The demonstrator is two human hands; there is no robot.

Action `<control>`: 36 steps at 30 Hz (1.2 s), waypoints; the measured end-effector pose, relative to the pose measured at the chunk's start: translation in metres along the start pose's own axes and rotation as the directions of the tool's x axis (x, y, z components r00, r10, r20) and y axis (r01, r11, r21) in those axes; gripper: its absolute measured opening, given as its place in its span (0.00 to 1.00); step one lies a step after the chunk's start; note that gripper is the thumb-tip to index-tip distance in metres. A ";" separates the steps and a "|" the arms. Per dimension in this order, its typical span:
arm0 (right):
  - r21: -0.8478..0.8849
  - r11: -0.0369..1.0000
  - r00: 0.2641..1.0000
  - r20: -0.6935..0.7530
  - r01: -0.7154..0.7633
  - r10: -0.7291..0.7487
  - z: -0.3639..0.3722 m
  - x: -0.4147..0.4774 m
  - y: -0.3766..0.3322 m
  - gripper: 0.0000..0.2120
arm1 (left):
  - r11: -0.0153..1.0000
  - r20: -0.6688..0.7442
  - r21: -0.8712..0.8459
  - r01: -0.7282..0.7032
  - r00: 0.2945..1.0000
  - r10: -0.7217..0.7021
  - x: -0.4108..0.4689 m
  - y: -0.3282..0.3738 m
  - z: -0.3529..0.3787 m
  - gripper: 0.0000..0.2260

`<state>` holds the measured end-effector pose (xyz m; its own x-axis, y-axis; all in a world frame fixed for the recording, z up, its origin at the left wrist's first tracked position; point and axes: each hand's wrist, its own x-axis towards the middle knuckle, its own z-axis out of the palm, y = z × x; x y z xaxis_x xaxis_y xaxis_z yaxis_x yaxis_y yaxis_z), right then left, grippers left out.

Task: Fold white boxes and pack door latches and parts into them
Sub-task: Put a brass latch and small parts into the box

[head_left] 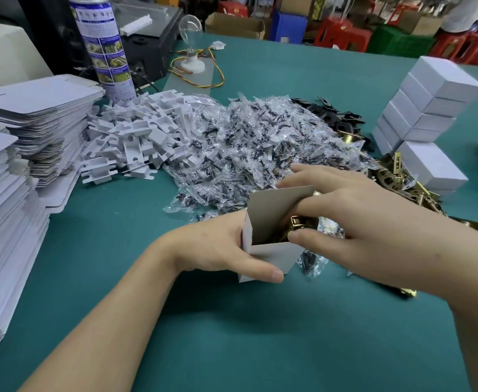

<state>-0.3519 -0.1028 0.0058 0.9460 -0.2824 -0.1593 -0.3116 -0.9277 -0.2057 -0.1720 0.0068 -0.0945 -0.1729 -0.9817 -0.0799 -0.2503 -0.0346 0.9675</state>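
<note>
Near frame centre, grips the open white box (273,257) with the left hand (218,247) and pinches a brass latch (297,223) inside its mouth with the right hand (353,219).

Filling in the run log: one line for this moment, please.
step: packing | left hand: grips box, top open | right hand: holds latch at box mouth

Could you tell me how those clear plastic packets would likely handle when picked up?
Probably floppy: the clear packets lie crumpled in a loose heap. Likely slippery, given their glossy film. Each looks light, holding only a few small dark parts.
</note>
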 end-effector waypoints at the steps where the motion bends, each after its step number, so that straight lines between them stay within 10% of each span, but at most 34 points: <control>1: -0.003 1.000 1.000 -0.003 -0.004 0.004 0.002 -0.001 -0.001 0.25 | 1.000 -0.003 -0.006 -0.005 1.000 0.005 0.000 0.001 0.000 0.25; 15: 0.053 0.998 0.971 -0.235 0.044 -0.031 0.015 -0.015 0.000 0.13 | 0.999 -0.001 -0.021 0.029 1.000 -0.029 0.002 -0.005 -0.001 0.30; 22: 0.385 0.917 0.783 -0.600 0.101 0.165 0.010 -0.031 0.030 0.03 | 0.997 0.047 -0.046 0.065 0.997 -0.063 0.002 -0.012 -0.001 0.37; 30: 0.416 0.907 0.862 -0.433 -0.066 0.262 0.043 -0.003 0.053 0.04 | 0.988 0.054 0.039 0.151 0.987 -0.153 -0.002 -0.017 -0.011 0.54; 36: 0.489 0.872 0.875 -0.426 0.009 0.230 0.062 0.031 0.056 0.15 | 0.949 0.011 -0.292 -0.120 0.992 0.129 -0.010 -0.021 -0.032 0.40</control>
<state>-0.3454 -0.1482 -0.0705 0.7939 -0.5649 0.2248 -0.3075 -0.6921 -0.6530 -0.1350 0.0109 -0.1063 -0.2140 -0.9759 0.0431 0.0610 0.0306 0.9977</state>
